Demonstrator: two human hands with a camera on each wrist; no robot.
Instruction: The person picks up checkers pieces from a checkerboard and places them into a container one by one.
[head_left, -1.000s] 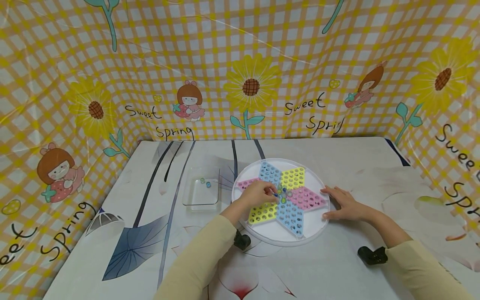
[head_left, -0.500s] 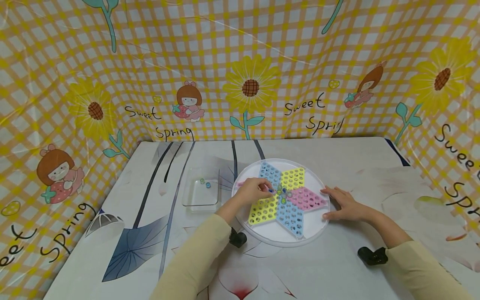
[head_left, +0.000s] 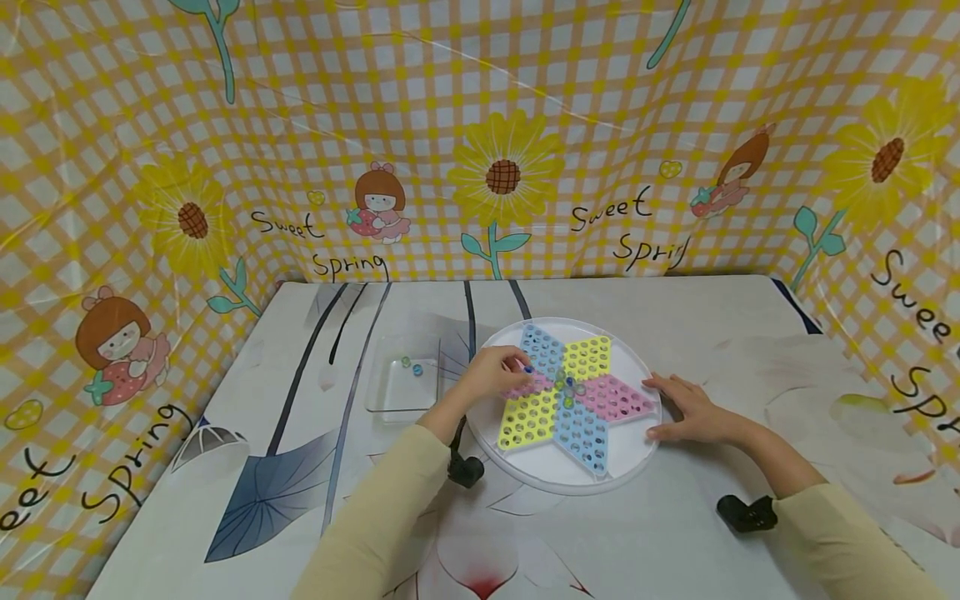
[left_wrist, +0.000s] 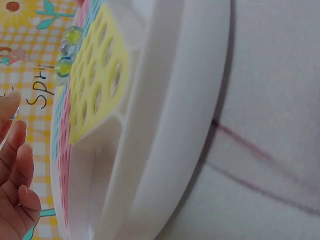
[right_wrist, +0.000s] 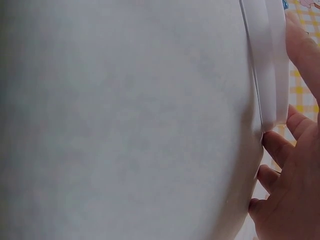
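Note:
My left hand (head_left: 491, 373) pinches a blue marble (head_left: 528, 369) between thumb and fingertips, above the pink left point of a round white Chinese checkers board (head_left: 495, 467). In the left wrist view the fingers (left_wrist: 20, 165) stand beside the board, and only a sliver of the marble shows. Several clear marbles with green, yellow and blue swirls (head_left: 568, 392) are gathered at the star's centre. At the board's right edge, my right hand (head_left: 693, 410) rests with spread fingers and thumb against the rim. The right wrist view shows its fingers (right_wrist: 277, 147) along that rim.
Left of the board stands a clear square box (head_left: 401, 387) with a green marble (head_left: 406, 362) and a blue marble (head_left: 417, 370) in it. Black wrist devices (head_left: 746, 512) sit under both forearms. A checked cloth (head_left: 300, 167) hangs behind the table.
My left hand has drawn back left from the board's centre with the blue marble between its fingers. The right hand has stayed at the rim, and the clustered marbles look unmoved.

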